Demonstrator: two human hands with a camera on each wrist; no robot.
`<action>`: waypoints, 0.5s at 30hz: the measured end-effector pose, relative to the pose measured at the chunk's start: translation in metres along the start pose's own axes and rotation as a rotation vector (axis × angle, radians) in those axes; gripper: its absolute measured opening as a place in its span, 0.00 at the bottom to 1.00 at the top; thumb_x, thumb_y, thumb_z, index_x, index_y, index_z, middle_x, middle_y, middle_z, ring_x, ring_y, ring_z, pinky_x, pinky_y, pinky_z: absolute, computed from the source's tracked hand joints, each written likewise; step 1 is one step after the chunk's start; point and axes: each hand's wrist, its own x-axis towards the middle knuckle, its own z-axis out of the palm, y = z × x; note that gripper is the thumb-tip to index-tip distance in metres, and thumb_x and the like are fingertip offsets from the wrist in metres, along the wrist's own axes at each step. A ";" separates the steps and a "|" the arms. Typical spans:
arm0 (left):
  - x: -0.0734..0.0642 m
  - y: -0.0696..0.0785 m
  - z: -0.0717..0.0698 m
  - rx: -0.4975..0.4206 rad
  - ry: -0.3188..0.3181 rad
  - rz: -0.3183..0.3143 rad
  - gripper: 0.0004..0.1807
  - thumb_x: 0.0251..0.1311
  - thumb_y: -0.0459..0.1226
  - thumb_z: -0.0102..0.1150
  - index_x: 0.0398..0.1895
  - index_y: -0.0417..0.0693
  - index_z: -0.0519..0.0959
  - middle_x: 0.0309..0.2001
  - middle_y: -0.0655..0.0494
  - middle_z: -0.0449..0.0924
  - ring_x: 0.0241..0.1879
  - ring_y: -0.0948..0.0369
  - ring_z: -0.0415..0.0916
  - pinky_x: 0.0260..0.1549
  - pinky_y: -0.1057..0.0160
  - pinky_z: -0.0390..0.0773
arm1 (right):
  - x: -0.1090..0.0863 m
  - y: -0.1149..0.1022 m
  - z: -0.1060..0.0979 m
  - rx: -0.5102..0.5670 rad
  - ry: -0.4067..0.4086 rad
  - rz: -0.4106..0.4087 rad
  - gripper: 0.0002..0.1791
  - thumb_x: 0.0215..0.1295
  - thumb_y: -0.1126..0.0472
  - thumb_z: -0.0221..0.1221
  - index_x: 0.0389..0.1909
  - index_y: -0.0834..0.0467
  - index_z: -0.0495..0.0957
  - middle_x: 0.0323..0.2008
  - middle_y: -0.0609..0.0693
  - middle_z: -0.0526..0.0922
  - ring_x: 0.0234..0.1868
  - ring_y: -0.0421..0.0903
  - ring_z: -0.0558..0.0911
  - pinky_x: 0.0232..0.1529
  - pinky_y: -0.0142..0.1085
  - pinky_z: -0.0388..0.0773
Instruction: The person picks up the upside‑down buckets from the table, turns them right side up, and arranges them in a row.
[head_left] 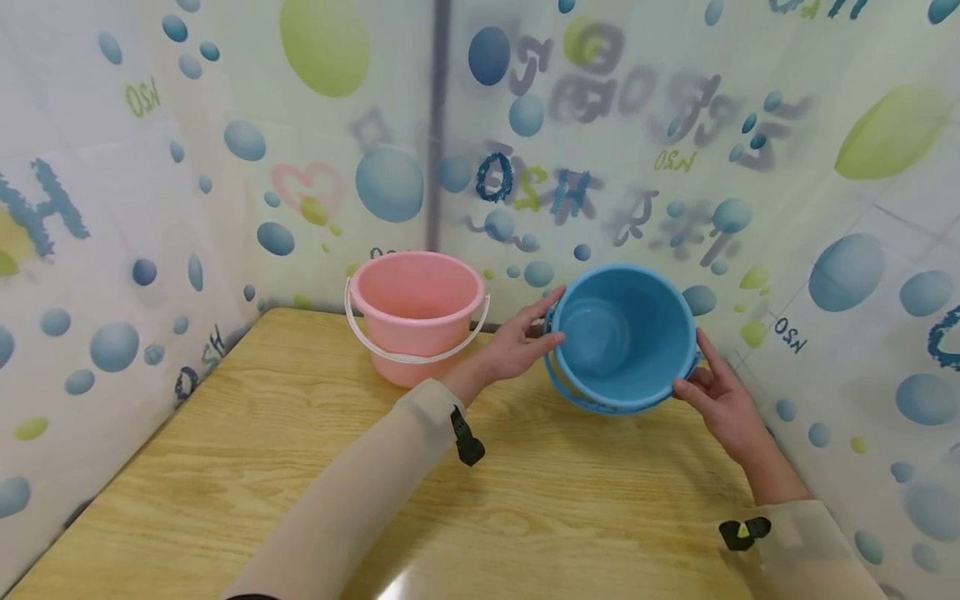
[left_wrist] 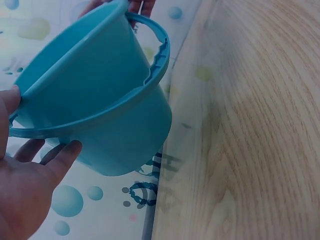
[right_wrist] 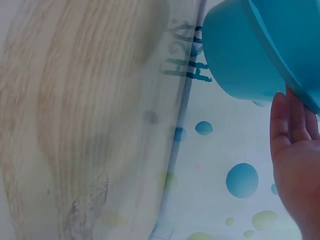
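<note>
A blue bucket (head_left: 626, 333) is held between both hands, tilted so that its open mouth faces the head camera. My left hand (head_left: 517, 342) grips the rim on its left side, thumb at the rim's edge and fingers on the outer wall. On the opposite side my right hand (head_left: 720, 400) holds the rim, with the thumb in front and the fingers behind. The bucket's blue handle (left_wrist: 161, 62) hangs down along the outside in the left wrist view. In the right wrist view the fingers (right_wrist: 281, 117) lie under the rim, against the bucket's outer wall.
A pink bucket (head_left: 420, 333) with a white handle (head_left: 408, 358) stands upright on the wooden table (head_left: 540, 517), left of the blue one. Patterned walls (head_left: 390, 183) with blue and green bubbles enclose the table at the back and both sides.
</note>
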 end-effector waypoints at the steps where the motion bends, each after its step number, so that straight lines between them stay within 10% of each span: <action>1: 0.000 0.001 -0.001 0.003 -0.002 -0.001 0.42 0.85 0.40 0.55 0.92 0.64 0.47 0.88 0.45 0.54 0.76 0.39 0.75 0.67 0.45 0.85 | 0.000 -0.001 0.000 -0.011 0.006 0.003 0.46 0.84 0.71 0.54 0.92 0.43 0.43 0.54 0.33 0.87 0.52 0.28 0.89 0.51 0.24 0.87; 15: -0.002 0.011 -0.006 -0.020 -0.055 -0.089 0.58 0.71 0.40 0.74 0.92 0.76 0.44 0.80 0.38 0.64 0.73 0.40 0.75 0.60 0.46 0.88 | 0.001 -0.009 -0.005 0.026 0.030 0.056 0.43 0.86 0.66 0.53 0.91 0.40 0.47 0.66 0.30 0.77 0.59 0.25 0.84 0.53 0.22 0.85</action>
